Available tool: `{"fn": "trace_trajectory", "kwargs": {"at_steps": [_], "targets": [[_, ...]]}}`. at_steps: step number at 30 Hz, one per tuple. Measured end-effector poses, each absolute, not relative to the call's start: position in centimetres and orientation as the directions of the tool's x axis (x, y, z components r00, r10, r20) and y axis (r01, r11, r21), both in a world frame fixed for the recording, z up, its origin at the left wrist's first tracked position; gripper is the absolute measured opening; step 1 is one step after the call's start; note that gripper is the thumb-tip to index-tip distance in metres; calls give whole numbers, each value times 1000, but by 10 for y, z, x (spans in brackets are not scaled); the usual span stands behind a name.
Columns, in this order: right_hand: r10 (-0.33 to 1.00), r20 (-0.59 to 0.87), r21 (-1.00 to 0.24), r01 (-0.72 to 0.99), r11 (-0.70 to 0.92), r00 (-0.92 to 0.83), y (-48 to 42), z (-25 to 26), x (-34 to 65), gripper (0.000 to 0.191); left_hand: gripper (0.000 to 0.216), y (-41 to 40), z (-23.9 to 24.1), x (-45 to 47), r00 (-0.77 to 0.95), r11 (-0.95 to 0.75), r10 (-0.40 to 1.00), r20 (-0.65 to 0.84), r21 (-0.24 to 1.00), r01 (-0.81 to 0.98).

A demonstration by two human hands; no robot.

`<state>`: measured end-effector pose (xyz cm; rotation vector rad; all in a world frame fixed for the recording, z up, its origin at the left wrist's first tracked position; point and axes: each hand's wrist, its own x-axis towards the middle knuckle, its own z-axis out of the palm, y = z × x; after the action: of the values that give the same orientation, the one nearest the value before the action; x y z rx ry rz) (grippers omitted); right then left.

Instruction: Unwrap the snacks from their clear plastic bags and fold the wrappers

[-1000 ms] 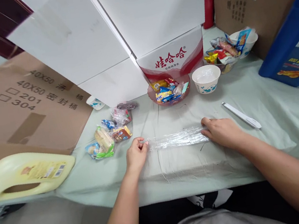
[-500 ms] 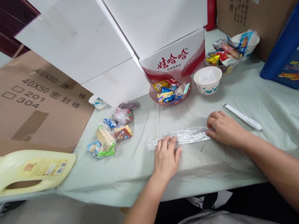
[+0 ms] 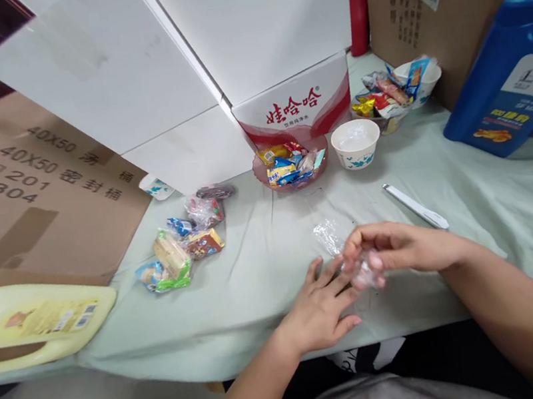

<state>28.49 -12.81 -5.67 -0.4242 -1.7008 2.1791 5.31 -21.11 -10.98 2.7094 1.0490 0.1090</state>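
Note:
A crinkled strip of clear plastic (image 3: 327,235) lies on the green cloth, its nearer part bunched up in my right hand (image 3: 395,248). My right fingers and thumb pinch that part, slightly blurred. Beside it my left hand (image 3: 317,309) is palm down with fingers spread, the fingertips close to the plastic and my right fingers; whether they touch is hard to tell. A slim white utility knife (image 3: 415,206) rests on the cloth beyond my right wrist.
Several wrapped snacks (image 3: 172,258) lie to the left. At the back stand a pink glass bowl (image 3: 294,185) of snacks, a white paper bowl (image 3: 356,145) and another snack bowl (image 3: 390,120). A yellow jug (image 3: 67,318) lies left; a blue jug (image 3: 504,74) stands right. Boxes (image 3: 294,104) rise behind.
The plastic strip lay flat crosswise under both hands; now it is drawn up and bunched in my right hand. Both hands have come together. The view has shifted slightly right.

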Motion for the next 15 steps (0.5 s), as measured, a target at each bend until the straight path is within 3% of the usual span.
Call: {"fn": "trace_trajectory", "kwargs": {"at_steps": [3, 8, 12, 15], "targets": [[625, -72, -954, -130, -272, -777, -118, -74, 272, 48, 53, -210, -106, 53, 740, -708, 671, -41, 262, 656], [693, -147, -969, -39, -246, -706, -112, -97, 248, 55, 54, -210, -107, 53, 726, -688, 687, -36, 291, 665], [776, 106, -994, -95, 60, -622, -111, -98, 245, 57, 55, -210, -110, 53, 721, -685, 692, -31, 288, 670], [834, 234, -969, -50, 242, -499, -109, -93, 252, 44, 57, -209, -109, 52, 720, -683, 694, -18, 300, 666]]}}
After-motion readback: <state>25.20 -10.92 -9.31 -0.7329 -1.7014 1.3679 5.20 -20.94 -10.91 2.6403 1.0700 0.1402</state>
